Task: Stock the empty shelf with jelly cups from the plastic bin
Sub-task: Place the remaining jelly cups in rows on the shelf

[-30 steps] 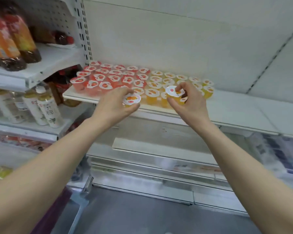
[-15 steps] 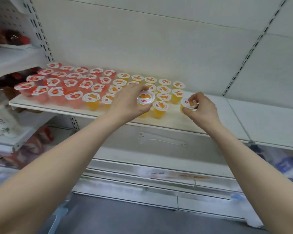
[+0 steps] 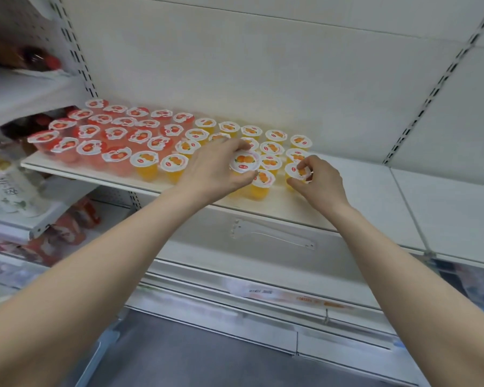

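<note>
Left hand: fingers and thumb curled round the lid of an orange jelly cup; cup body hidden.
Right hand: pinches the end cup, right end of the front row.
Shelf: white, cups on its left half.
Red cups: rows from the left edge.
Orange cups: rows just beside the red.
Bottle: neighbouring shelf, blurred.

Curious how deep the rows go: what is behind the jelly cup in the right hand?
Two more orange jelly cups, then the white back panel. The right hand hides the held cup's base and any contact with the shelf.
</note>
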### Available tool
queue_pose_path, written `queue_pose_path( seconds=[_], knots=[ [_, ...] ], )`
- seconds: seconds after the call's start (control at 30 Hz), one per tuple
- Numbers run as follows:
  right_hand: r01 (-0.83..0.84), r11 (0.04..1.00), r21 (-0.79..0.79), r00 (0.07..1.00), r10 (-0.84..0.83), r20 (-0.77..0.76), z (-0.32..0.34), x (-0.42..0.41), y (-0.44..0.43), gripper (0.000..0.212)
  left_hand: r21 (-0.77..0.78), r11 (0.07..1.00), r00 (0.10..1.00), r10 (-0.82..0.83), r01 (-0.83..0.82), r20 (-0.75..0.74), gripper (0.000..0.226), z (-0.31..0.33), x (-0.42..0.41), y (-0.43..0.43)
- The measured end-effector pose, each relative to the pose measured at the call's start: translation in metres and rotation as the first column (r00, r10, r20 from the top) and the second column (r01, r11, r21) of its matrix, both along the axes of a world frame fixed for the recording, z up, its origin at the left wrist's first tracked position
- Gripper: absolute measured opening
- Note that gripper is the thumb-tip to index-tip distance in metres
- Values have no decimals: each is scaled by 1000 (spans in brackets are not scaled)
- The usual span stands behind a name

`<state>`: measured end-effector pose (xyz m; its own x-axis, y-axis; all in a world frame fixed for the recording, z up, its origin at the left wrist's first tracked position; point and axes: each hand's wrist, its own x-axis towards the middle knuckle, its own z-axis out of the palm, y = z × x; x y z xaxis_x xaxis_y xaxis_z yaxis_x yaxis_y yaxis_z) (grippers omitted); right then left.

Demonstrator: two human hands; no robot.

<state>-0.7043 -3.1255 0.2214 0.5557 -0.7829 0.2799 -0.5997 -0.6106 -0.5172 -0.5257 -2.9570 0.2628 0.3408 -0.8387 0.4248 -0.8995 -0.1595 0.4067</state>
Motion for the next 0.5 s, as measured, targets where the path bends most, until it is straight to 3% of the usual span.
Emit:
queue_pose_path(
  seconds=[0.3, 0.5],
  knots=[
    [-108, 994, -9, 987, 106, -120, 8, -15, -8, 39, -3, 996, 993, -87, 87, 85, 52, 8, -32, -10],
    [-117, 983, -144, 986, 97, -138, 21, -40, -20, 40, 66, 991, 976, -128, 118, 179, 58, -8, -60, -34]
  ],
)
